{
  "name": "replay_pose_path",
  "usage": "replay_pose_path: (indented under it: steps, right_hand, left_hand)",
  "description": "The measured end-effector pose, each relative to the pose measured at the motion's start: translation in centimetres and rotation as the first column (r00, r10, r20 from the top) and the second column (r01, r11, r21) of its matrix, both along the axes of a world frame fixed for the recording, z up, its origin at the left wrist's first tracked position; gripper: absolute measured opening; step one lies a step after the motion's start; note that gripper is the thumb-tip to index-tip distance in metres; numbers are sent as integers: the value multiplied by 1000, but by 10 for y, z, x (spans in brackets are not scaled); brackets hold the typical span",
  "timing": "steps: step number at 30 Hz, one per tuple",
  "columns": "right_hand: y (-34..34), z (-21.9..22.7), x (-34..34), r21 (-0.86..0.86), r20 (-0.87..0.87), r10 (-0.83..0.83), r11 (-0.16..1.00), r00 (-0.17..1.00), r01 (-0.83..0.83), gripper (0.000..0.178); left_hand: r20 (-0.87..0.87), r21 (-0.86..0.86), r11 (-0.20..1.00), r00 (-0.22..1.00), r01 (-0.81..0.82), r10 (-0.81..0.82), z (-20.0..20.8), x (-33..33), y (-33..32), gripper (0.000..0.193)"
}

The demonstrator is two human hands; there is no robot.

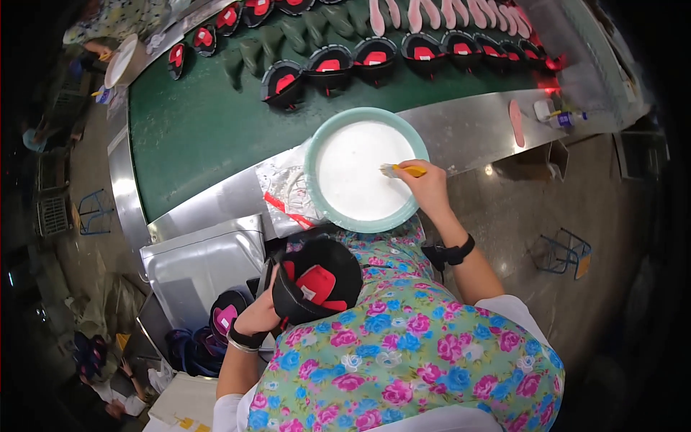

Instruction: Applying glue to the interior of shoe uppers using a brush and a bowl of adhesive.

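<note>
My left hand is closed around a black shoe upper with a red lining, tilted so that its opening faces up. Part of the fingers is hidden behind the upper. In my right hand is a yellow-handled paintbrush, pinched near the handle. Its bristles point left, at or just over a white liquid. A round pale-green basin holds this liquid, at the near edge of the bench, close in front of me.
Beyond the basin, a green conveyor belt carries rows of black-and-red uppers, dark green foot-shaped pieces and pink insoles. One pink insole and a bottle lie on the metal edge. A blue-framed stool stands right.
</note>
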State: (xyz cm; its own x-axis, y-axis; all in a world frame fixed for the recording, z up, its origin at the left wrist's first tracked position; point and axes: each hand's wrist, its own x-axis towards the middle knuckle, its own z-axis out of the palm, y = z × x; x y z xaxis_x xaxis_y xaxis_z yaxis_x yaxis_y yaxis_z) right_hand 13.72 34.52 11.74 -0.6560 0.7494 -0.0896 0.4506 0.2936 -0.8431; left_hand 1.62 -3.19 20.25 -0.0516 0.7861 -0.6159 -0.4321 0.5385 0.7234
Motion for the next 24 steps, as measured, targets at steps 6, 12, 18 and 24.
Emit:
replay_pose_path:
  steps: [6,12,18,24]
  right_hand:
    - [-6,-60,10,91,77,76,992,994,-83,19]
    - [-7,29,2,-131,-129,70,988,989,-87,21]
    - [-21,70,-14,-380,-329,157,881,931,-283,20]
    - [-9,41,-7,-246,-81,18,968,997,-37,18]
  left_hand:
    - [-614,114,963,744,-246,263,-67,7,28,52]
    - [297,31,660,637,-751,711,-95,12,76,48]
    - [242,99,771,767,-629,594,-89,13,109,52]
    - [123,216,761,790,-612,600,-70,-2,122,60]
